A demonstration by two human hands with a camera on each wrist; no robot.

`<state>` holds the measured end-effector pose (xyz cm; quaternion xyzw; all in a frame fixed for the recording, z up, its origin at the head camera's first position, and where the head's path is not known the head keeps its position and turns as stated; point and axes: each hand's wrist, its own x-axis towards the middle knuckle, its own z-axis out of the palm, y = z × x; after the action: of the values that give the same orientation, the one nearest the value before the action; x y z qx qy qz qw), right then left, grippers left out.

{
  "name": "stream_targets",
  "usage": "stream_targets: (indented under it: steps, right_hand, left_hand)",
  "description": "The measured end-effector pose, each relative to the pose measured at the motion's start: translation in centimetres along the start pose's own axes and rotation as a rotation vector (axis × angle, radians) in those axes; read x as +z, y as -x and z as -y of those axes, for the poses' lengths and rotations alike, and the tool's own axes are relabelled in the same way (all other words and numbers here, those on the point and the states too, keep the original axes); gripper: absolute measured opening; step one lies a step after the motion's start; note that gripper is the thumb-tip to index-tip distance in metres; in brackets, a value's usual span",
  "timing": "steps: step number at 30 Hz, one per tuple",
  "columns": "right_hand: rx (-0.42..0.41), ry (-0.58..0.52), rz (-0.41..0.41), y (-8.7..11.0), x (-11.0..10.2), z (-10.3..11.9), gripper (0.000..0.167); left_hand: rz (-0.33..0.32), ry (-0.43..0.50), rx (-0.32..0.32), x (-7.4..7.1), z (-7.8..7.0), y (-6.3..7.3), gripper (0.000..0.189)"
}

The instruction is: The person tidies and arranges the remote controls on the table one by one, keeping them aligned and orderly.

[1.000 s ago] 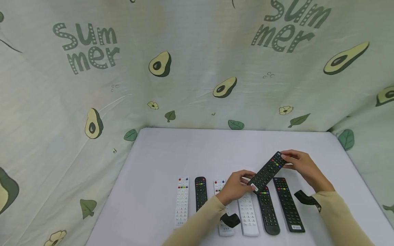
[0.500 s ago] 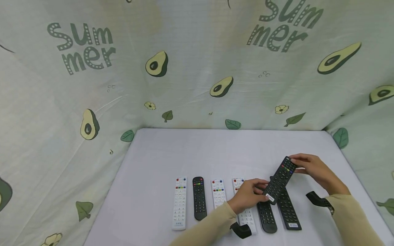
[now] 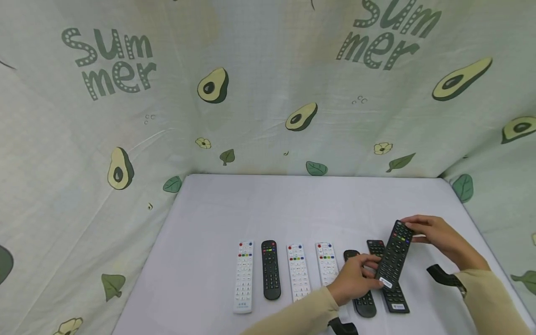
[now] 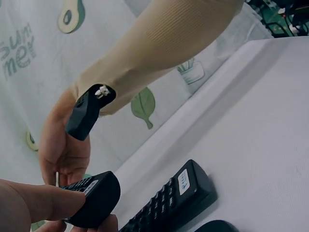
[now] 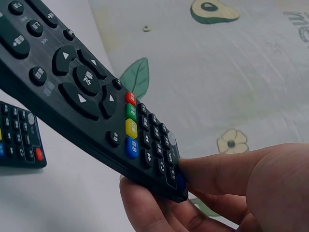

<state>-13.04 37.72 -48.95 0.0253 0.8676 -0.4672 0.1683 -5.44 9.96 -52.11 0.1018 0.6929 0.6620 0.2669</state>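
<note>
A black remote control (image 3: 394, 256) is held tilted above the table between both hands. My left hand (image 3: 355, 279) pinches its lower, labelled end, the thumb lying by the white sticker. My right hand (image 3: 440, 238) pinches the upper end, near the coloured buttons. In the right wrist view the held remote (image 5: 87, 87) fills the upper left, its keys facing up. Below it lies another black remote (image 3: 395, 301), partly hidden by the held one. A rounded black remote (image 3: 365, 305) lies just left of that, mostly covered by my left hand.
Further left lie, side by side, a white remote (image 3: 244, 279), a small black remote (image 3: 271, 271) and two more white ones, the nearer white remote (image 3: 298, 270) and another white remote (image 3: 327, 260). A patterned cloth (image 3: 259, 139) hangs behind the white table (image 3: 217, 209).
Both hands have carried the black remote right and slightly toward the near side, turning it more upright. The white remotes to the left have come out from behind the left arm.
</note>
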Motion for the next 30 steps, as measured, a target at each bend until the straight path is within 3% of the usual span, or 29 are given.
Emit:
stream_targets:
  steps: [8,14,20,23,25,27,30]
  right_hand:
    - [0.028,0.01,0.02,0.4,-0.6,-1.0,0.042]
    - [0.032,0.019,0.02,0.5,-0.7,-1.5,0.04]
    - [0.052,0.015,0.036,0.5,-0.6,-1.8,0.04]
    - [0.076,0.021,0.049,0.4,-0.5,-2.0,0.04]
    - [0.084,0.029,0.055,0.3,-0.4,-2.1,0.04]
    - [0.086,0.031,0.059,0.2,-0.3,-2.2,0.04]
    - [0.083,0.035,0.064,0.0,-0.4,-2.5,0.04]
  left_hand:
    - [-0.007,-0.023,-0.066,2.3,0.4,-0.2,0.056]
    - [0.044,0.012,-0.106,3.3,0.5,-0.3,0.054]
    - [0.055,0.015,-0.129,4.2,0.8,-0.4,0.053]
    - [0.058,0.037,-0.137,4.9,2.9,-1.5,0.055]
    - [0.073,0.049,-0.14,5.0,3.5,-1.7,0.057]
    - [0.073,0.064,-0.149,5.3,3.6,-1.8,0.057]
    - [0.078,0.064,-0.163,5.1,1.8,-0.9,0.057]
